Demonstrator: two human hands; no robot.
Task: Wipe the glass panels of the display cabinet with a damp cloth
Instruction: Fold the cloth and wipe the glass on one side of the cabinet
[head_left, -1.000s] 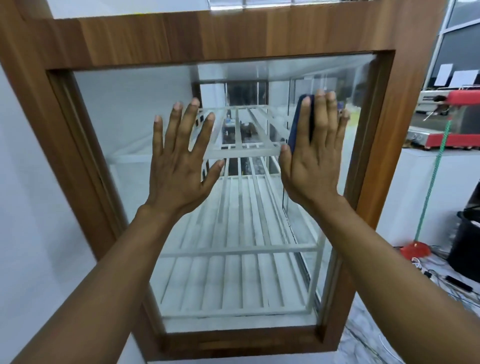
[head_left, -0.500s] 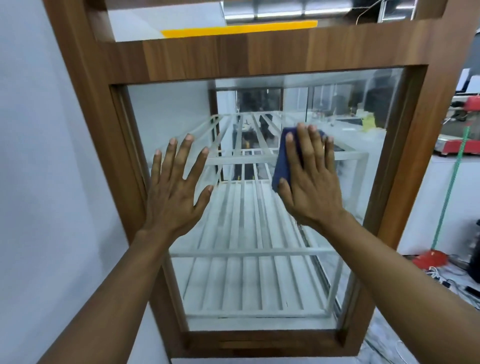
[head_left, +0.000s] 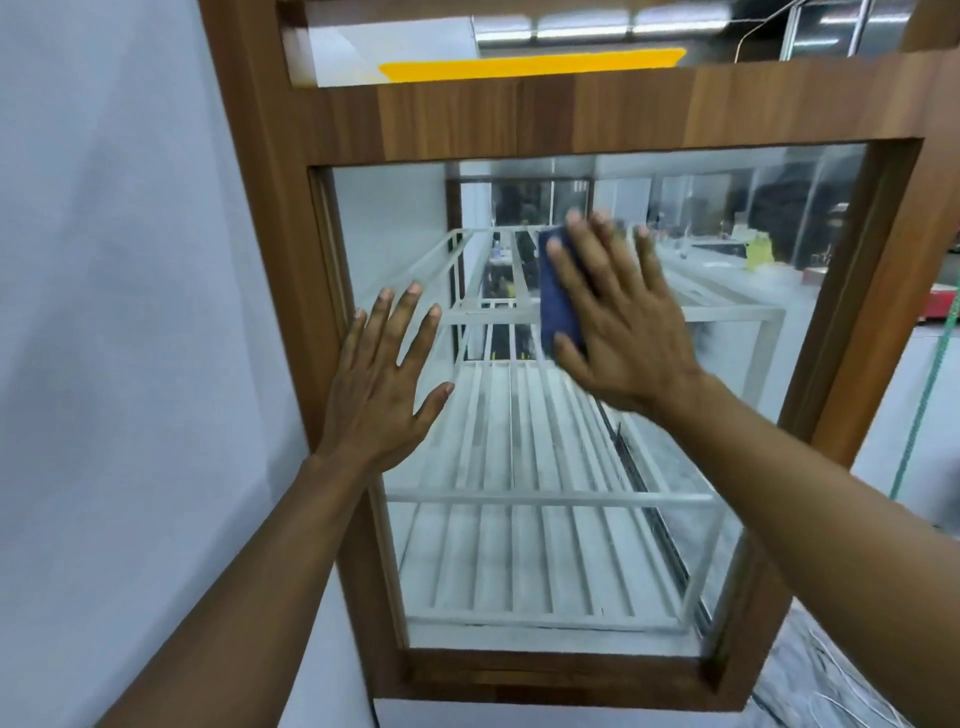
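Observation:
A wooden-framed display cabinet (head_left: 519, 114) fills the view, with a large glass panel (head_left: 519, 545) in its frame. White slatted shelves show through the glass. My right hand (head_left: 623, 322) lies flat with straight fingers, pressing a dark blue cloth (head_left: 558, 301) against the upper middle of the glass; most of the cloth is hidden under the palm. My left hand (head_left: 384, 374) rests flat on the glass near the left frame edge, fingers spread, holding nothing.
A pale wall (head_left: 114, 312) runs along the left of the cabinet. To the right stand a white counter (head_left: 883, 415) and a green pole (head_left: 930, 384). White cables (head_left: 831, 691) lie on the floor at lower right.
My right hand has slid the cloth leftward across the glass from near the right frame edge. My left hand has drifted toward the left frame. The view has swung right and up.

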